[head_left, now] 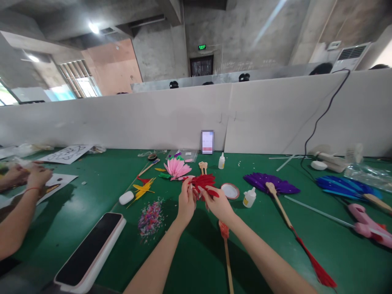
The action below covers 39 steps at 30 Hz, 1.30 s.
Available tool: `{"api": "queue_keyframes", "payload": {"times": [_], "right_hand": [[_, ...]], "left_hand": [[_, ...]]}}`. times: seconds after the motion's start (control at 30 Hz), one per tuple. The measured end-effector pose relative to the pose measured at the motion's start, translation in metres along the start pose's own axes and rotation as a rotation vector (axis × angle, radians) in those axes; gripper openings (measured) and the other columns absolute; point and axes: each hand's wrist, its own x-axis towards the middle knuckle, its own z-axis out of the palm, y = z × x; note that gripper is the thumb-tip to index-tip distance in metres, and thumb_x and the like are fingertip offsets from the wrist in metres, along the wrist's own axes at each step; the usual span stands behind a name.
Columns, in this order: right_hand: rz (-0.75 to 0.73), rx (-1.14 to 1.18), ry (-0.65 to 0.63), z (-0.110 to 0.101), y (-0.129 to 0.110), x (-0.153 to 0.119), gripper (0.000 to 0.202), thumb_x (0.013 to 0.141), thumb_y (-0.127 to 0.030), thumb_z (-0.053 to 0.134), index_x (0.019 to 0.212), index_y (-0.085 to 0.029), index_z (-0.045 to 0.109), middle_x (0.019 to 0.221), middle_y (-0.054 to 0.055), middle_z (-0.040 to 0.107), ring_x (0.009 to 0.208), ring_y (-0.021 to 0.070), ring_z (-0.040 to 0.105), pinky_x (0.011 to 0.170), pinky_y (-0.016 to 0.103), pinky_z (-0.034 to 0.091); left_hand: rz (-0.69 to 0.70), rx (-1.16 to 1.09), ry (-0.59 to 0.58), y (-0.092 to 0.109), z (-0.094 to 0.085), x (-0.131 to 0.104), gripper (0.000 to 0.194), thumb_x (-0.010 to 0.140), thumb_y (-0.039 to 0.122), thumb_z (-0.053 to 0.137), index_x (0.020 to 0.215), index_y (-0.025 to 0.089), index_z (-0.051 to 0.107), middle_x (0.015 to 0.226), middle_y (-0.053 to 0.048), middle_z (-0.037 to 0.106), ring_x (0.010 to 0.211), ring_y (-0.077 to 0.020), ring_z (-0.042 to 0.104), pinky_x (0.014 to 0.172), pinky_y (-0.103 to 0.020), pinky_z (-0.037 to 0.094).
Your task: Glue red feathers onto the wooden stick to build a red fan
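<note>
Red feathers (206, 180) — tips pointing away, long axis crosswise — between the hands (187, 201).

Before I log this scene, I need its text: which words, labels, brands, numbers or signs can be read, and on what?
"EXIT": on the green sign above the dark door; the characters over that word are too blurred.
Too small or blurred to read: the propped-up screen, the labels on two small white bottles.
</note>
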Motion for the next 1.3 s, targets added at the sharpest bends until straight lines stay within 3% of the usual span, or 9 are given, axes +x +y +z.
{"api": "queue_keyframes", "payload": {"times": [0.63,0.8,0.93,1.0,1.1,1.2,1.3], "right_hand": [[0.107,0.095,-0.007,0.0,0.002,-0.002,0.027,0.086,-0.038,0.043,0.072,-0.021,0.059,0.045,-0.001,0.055,0.037,0.0147,0.049,0.04,0.023,0.037],[0.101,0.072,-0.011,0.001,0.003,-0.002,0.026,0.086,-0.037,0.043,0.075,-0.02,0.06,0.045,-0.001,0.054,0.036,0.014,0.048,0.04,0.023,0.037],[0.066,0.053,-0.022,-0.003,-0.003,-0.001,0.028,0.086,-0.039,0.043,0.074,-0.02,0.06,0.044,-0.002,0.054,0.037,0.0139,0.049,0.042,0.023,0.038],[0.052,0.038,-0.027,-0.007,-0.009,-0.001,0.03,0.086,-0.04,0.043,0.071,-0.02,0.06,0.043,-0.002,0.053,0.037,0.014,0.05,0.043,0.023,0.039],[0.033,0.026,-0.022,-0.013,-0.019,-0.002,0.033,0.086,-0.042,0.043,0.065,-0.02,0.057,0.042,-0.002,0.052,0.039,0.0141,0.051,0.046,0.023,0.04],[0.002,0.006,-0.03,-0.016,-0.027,-0.003,0.033,0.086,-0.042,0.042,0.066,-0.02,0.058,0.042,-0.002,0.052,0.039,0.0137,0.051,0.048,0.024,0.04],[0.008,0.002,-0.073,-0.016,-0.033,-0.006,0.033,0.087,-0.042,0.042,0.069,-0.02,0.059,0.042,-0.003,0.051,0.038,0.0131,0.05,0.047,0.023,0.039]], "left_hand": [[0.004,-0.08,0.005,-0.007,-0.003,0.002,0.042,0.088,0.045,0.03,0.121,0.019,0.037,0.069,0.002,0.057,0.032,-0.0028,0.036,0.031,-0.015,0.03],[0.043,-0.026,-0.009,-0.009,-0.003,0.005,0.044,0.084,0.044,0.043,0.12,0.019,0.039,0.071,0.002,0.057,0.036,-0.0033,0.04,0.035,-0.016,0.033],[0.069,0.064,-0.002,-0.003,-0.005,0.006,0.038,0.088,0.043,0.033,0.115,0.018,0.043,0.066,0.002,0.055,0.042,-0.0075,0.047,0.045,-0.02,0.041],[0.171,0.233,0.076,0.004,-0.01,0.003,0.036,0.089,0.039,0.033,0.114,0.017,0.046,0.081,-0.004,0.06,0.067,-0.0137,0.058,0.067,-0.028,0.047],[0.337,0.586,0.313,0.017,-0.03,-0.01,0.037,0.086,0.035,0.041,0.116,0.015,0.048,0.11,-0.015,0.053,0.111,-0.0251,0.046,0.095,-0.044,0.033],[0.296,0.883,0.535,0.026,-0.065,-0.032,0.037,0.083,0.035,0.046,0.113,0.014,0.053,0.122,-0.018,0.043,0.123,-0.0296,0.031,0.101,-0.049,0.02],[0.161,1.053,0.683,0.025,-0.105,-0.054,0.035,0.083,0.036,0.045,0.109,0.015,0.056,0.123,-0.017,0.042,0.124,-0.0315,0.028,0.099,-0.053,0.018]]}}
